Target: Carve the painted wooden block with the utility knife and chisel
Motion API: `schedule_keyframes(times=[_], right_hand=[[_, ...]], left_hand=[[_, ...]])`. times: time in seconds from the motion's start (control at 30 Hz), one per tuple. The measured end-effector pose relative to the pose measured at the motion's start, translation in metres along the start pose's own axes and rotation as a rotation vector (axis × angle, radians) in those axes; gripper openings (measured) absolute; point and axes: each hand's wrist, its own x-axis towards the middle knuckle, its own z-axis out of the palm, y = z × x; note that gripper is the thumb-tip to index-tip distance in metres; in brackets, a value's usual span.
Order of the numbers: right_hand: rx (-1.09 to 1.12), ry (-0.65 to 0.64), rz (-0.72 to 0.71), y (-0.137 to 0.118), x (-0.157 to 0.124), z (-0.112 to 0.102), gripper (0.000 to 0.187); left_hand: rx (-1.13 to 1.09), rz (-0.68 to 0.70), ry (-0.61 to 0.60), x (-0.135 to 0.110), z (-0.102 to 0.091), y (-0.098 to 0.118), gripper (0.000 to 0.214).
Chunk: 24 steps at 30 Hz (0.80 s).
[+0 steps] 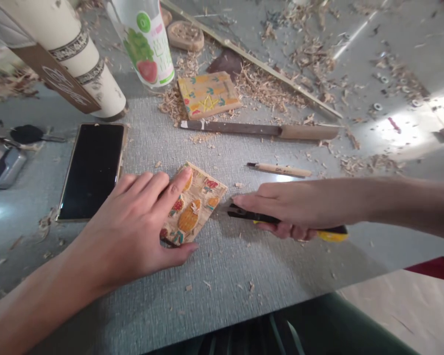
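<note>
My left hand (138, 222) grips a small square wooden block (198, 207) on the table, with a finger along its upper edge and the thumb at its lower edge. Orange, red and green painted shapes cover the block's carved face. To the right, my right hand (292, 204) is wrapped around a black and yellow utility knife (244, 213). The knife's black front end points at the block and stands a little apart from it. My fingers hide most of its handle. I cannot make out whether the blade is extended.
A phone (92, 170) lies left of the block. Behind are a paper cup (107, 93), a clear plastic cup (148, 54), a second painted wooden block (210, 93), a long flat tool (240, 128) and a thin carving tool (279, 170). Wood shavings (270, 91) lie scattered about.
</note>
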Motion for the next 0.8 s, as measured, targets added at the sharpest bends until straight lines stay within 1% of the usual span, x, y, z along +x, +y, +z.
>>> schedule_keyframes(times=[0.03,0.07,0.1,0.13,0.2,0.23,0.27,0.33,0.43,0.57,0.67,0.8], right_hand=[[0.147,-0.137,0.047,0.001,-0.001,-0.001,0.079],[0.254,-0.21,0.095,0.002,-0.002,0.0,0.077],[0.286,-0.196,0.115,0.003,-0.003,0.001,0.076],[0.237,-0.094,0.107,0.003,-0.004,0.004,0.075],[0.036,0.14,0.018,0.004,-0.006,0.013,0.071],[-0.058,0.211,-0.029,0.004,-0.007,0.018,0.069],[-0.133,0.248,-0.056,0.003,-0.008,0.024,0.066],[-0.236,0.288,-0.068,0.002,-0.01,0.034,0.065],[-0.298,0.328,-0.066,-0.001,-0.012,0.042,0.067],[-0.344,0.34,-0.064,-0.004,-0.015,0.043,0.063],[-0.365,0.358,-0.069,-0.005,-0.016,0.045,0.063],[-0.365,0.394,-0.079,-0.005,-0.017,0.05,0.064]], left_hand=[[-0.004,-0.001,-0.004,0.0,0.0,0.0,0.103],[-0.006,-0.005,-0.007,0.0,0.001,0.001,0.105],[-0.007,-0.007,-0.004,0.0,0.001,0.001,0.107],[-0.006,-0.012,0.004,-0.001,0.002,0.003,0.109],[0.003,-0.025,0.021,-0.002,0.003,0.006,0.111],[0.009,-0.03,0.032,-0.003,0.003,0.007,0.111],[0.015,-0.033,0.043,-0.003,0.003,0.009,0.111],[0.025,-0.034,0.056,-0.004,0.004,0.011,0.109],[0.042,-0.031,0.085,-0.005,0.003,0.014,0.112],[0.072,-0.029,0.091,-0.006,0.002,0.015,0.114],[0.085,-0.041,0.076,-0.006,0.002,0.017,0.109],[0.093,-0.048,0.088,-0.007,0.003,0.019,0.105]])
